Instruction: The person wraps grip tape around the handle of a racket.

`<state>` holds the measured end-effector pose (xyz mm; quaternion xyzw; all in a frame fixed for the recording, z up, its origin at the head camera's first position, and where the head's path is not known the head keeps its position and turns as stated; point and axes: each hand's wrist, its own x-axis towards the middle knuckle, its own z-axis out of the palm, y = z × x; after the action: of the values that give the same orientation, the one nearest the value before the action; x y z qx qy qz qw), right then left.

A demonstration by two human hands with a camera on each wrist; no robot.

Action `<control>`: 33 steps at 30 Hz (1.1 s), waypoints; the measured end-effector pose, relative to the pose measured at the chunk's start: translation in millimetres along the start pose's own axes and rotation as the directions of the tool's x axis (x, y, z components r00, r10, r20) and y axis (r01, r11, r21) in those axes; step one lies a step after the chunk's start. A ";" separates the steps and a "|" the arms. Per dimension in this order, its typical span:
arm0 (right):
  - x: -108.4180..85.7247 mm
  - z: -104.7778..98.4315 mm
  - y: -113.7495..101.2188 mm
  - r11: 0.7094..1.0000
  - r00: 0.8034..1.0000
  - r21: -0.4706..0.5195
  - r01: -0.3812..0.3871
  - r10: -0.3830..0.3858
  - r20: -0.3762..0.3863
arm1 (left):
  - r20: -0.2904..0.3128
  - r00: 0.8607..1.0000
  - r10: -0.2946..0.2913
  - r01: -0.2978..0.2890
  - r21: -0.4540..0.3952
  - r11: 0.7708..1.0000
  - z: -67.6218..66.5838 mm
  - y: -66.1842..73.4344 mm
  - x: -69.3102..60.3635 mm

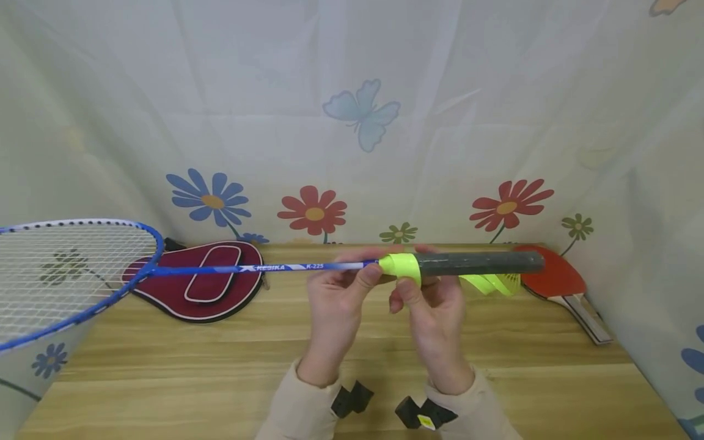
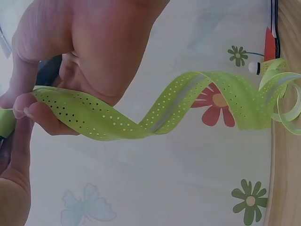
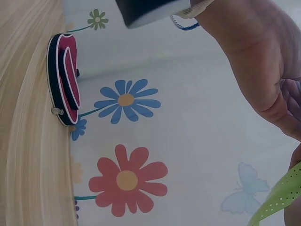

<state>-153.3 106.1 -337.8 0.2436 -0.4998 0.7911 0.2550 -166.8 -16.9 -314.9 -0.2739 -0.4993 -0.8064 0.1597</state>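
Note:
A blue and white badminton racket (image 1: 291, 267) lies level across the head view, its strung head at the left and its dark handle (image 1: 478, 263) at the right. My left hand (image 1: 335, 308) holds it where shaft meets handle, thumb against the wrap. Neon-green perforated grip tape (image 1: 405, 266) encircles the handle's upper end. My right hand (image 1: 440, 324) pinches the tape with the thumb in front; its other fingers are partly hidden behind the handle. In the left wrist view, the loose tape strip (image 2: 178, 103) spirals away from the right hand's fingers toward the table.
A maroon paddle case (image 1: 220, 305) lies at the back left of the wooden table (image 1: 220, 379). At the back right are a red table tennis paddle (image 1: 555, 275) and a yellow-green shuttlecock (image 1: 513, 281), partly hidden by tape. A flower-printed curtain (image 1: 440, 153) stands behind.

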 end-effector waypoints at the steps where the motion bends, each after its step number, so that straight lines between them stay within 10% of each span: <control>1: 0.2 -0.2 0.5 0.999 1.000 0.024 0.026 -0.026 0.002 | 0.004 1.000 0.003 -0.003 0.006 1.000 0.5 0.0 -0.2; 15: 1.1 1.0 -2.9 0.991 0.996 0.095 0.089 -0.090 0.001 | -0.003 1.000 0.030 -0.030 0.053 0.998 4.1 -3.9 -2.5; 22: 0.2 1.9 -7.6 0.989 1.000 0.149 0.010 -0.009 -0.006 | 0.173 0.980 0.102 -0.093 -0.055 0.994 6.7 -5.2 -0.4; 33: 0.8 4.0 -17.1 0.982 0.989 -0.120 -0.148 0.149 -0.007 | -0.041 0.985 0.165 -0.165 0.010 0.986 7.1 -3.9 1.7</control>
<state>-142.3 108.8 -324.3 0.1905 -0.5636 0.7761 0.2090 -168.2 -8.7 -314.2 -0.2968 -0.4739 -0.7944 0.2371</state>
